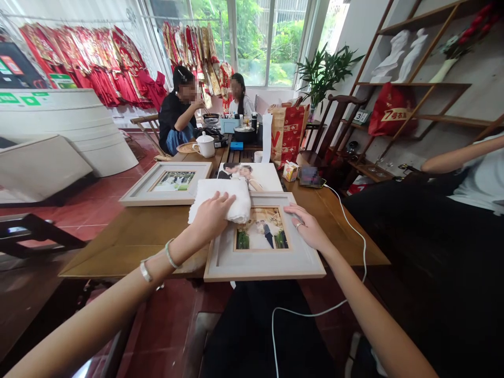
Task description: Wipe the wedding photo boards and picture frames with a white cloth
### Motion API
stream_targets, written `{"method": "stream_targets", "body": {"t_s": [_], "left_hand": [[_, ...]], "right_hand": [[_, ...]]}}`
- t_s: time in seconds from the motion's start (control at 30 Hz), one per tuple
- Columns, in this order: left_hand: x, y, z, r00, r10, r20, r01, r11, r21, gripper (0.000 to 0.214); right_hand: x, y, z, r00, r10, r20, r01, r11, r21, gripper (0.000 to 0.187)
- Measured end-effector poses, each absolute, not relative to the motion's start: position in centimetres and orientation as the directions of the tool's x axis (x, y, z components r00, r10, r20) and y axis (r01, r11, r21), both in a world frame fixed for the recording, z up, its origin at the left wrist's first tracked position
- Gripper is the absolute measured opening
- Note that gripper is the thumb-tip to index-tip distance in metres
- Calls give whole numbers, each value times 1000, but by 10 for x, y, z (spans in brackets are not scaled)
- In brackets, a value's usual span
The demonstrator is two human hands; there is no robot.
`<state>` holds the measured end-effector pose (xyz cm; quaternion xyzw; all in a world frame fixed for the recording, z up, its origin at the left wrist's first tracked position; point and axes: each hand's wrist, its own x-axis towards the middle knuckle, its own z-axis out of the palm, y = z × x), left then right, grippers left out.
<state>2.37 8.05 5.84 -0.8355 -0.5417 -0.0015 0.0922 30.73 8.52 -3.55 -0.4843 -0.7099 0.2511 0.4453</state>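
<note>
My left hand (213, 214) is on a folded white cloth (220, 195), fingers laid over its top, gripping it above the upper left part of a picture frame (224, 269). This light wooden frame has a wide pale mat and a small photo (262, 231) of figures outdoors, partly covered by the cloth. Along the frame's right side, my right hand (309, 227) rests with its fingers stretched over the border; its thumb is hard to make out. A second frame (136, 191) with a similar mat lies to the left. Beyond the cloth is a larger couple's photo print (268, 178).
The wooden table (153, 236) also bears a white lidded cup (205, 145), a red-and-brown paper bag (289, 136), a small box (290, 171) and a phone (311, 177) with a white cable (364, 247). Two people sit at the far end; another person's arm (460, 152) shows at right.
</note>
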Motion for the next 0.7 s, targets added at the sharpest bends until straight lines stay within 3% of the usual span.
{"method": "stream_targets", "body": {"t_s": [0.23, 0.4, 0.57, 0.7], "left_hand": [[37, -3, 72, 409, 909, -83, 883, -418, -216, 77], [47, -50, 68, 430, 877, -215, 879, -461, -123, 88], [65, -49, 58, 477, 865, -159, 869, -491, -64, 88], [77, -20, 54, 450, 890, -76, 881, -456, -129, 80]], "right_hand": [[304, 84, -34, -120, 910, 396, 458, 405, -791, 38], [304, 84, -33, -118, 911, 395, 453, 404, -795, 38], [306, 85, -35, -131, 909, 396, 449, 411, -793, 38], [307, 85, -36, -131, 911, 391, 436, 407, -803, 38]]}}
